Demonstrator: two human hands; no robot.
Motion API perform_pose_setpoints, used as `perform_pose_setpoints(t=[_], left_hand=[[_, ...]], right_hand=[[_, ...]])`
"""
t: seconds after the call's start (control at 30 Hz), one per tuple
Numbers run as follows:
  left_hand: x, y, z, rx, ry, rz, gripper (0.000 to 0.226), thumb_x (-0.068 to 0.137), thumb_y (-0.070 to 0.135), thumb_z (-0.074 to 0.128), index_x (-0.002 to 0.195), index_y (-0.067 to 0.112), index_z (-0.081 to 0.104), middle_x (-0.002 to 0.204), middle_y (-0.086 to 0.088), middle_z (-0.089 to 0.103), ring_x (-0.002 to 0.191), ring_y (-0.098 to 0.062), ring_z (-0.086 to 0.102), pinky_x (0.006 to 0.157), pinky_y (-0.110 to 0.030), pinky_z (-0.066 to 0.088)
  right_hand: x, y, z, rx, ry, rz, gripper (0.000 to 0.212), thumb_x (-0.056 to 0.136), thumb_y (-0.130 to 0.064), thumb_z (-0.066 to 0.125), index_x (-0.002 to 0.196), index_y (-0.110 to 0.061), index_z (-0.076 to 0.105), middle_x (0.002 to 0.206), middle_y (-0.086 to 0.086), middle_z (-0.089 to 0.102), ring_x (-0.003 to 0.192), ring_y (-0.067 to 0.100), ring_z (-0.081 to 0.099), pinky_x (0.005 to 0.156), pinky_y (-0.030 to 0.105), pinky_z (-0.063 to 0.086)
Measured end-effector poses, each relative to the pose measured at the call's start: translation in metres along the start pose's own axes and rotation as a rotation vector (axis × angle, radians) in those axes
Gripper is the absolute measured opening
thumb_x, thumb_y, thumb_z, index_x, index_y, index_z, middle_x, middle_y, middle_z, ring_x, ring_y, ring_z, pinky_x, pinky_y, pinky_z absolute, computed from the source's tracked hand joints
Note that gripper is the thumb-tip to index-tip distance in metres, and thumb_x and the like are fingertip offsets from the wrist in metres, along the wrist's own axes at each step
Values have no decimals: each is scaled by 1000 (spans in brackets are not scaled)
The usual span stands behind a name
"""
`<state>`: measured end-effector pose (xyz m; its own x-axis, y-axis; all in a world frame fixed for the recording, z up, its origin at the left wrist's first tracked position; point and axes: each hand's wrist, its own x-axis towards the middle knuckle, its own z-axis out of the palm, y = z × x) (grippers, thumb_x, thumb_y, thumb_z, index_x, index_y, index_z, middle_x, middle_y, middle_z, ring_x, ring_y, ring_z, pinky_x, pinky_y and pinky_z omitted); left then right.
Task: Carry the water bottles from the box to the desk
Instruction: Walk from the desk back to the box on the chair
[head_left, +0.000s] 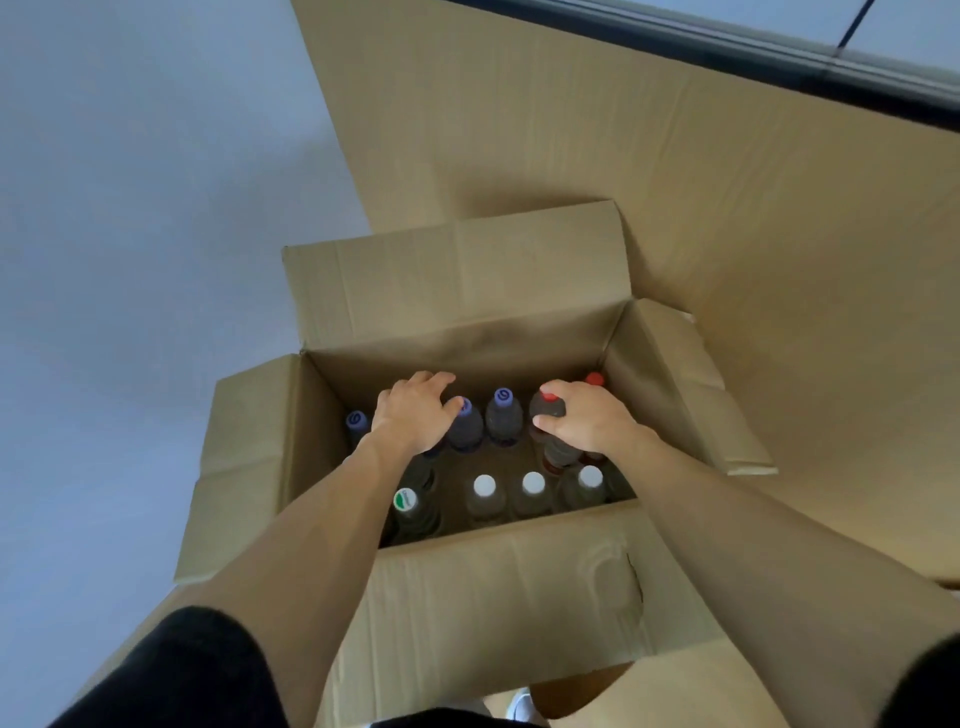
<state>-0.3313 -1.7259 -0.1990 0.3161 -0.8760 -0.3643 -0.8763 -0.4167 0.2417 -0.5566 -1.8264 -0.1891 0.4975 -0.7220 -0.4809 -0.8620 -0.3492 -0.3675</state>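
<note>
Right hand (587, 415) grip clamped on red-capped bottle (549, 410); left hand (415, 415) grip unclear; labels unreadable.

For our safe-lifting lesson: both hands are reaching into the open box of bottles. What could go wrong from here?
1. The right hand grips the red-capped bottle near its top; lifted that way, it may slip.
2. The left hand is squeezed among purple-capped bottles, so neighbours could tip.
3. The box flaps stand close and might snag an arm.

The head camera looks steeply down from close above into the open cardboard box (519, 582) on the floor.
</note>
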Motion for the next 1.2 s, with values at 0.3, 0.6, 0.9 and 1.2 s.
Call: perform_pose_setpoints(t=[0.3, 0.6, 0.9, 1.2], left_hand=[[24, 0, 25, -13, -62, 18, 51, 104, 50, 42, 151, 30, 40, 151, -4, 47, 134, -31, 48, 108, -49, 40], [48, 52, 53, 24, -115, 188, 55, 101, 52, 49, 150, 27, 42, 143, -8, 53, 128, -34, 53, 104, -48, 42], [70, 102, 91, -49, -253, 319, 59, 95, 43, 62, 149, 24, 43, 139, -14, 54, 125, -36, 55, 97, -45, 50], [73, 113, 104, -48, -160, 342, 29, 90, 40, 64, 115, 27, 65, 114, -9, 69, 107, -35, 66, 78, -40, 50]], right_hand=[[21, 13, 0, -79, 2, 92, 54, 98, -44, 59, 147, -29, 43, 135, 8, 57, 124, 32, 54, 101, 44, 48], [20, 39, -1, -65, 11, 216, 62, 95, -41, 63, 151, -25, 40, 146, 10, 49, 134, 33, 46, 110, 44, 41], [16, 53, -1, -63, 27, 263, 61, 95, -22, 61, 152, -24, 40, 142, 15, 49, 131, 34, 49, 108, 40, 44], [15, 61, 7, -109, 9, 261, 67, 91, -14, 64, 153, -19, 38, 144, 13, 48, 133, 31, 47, 112, 37, 39]])
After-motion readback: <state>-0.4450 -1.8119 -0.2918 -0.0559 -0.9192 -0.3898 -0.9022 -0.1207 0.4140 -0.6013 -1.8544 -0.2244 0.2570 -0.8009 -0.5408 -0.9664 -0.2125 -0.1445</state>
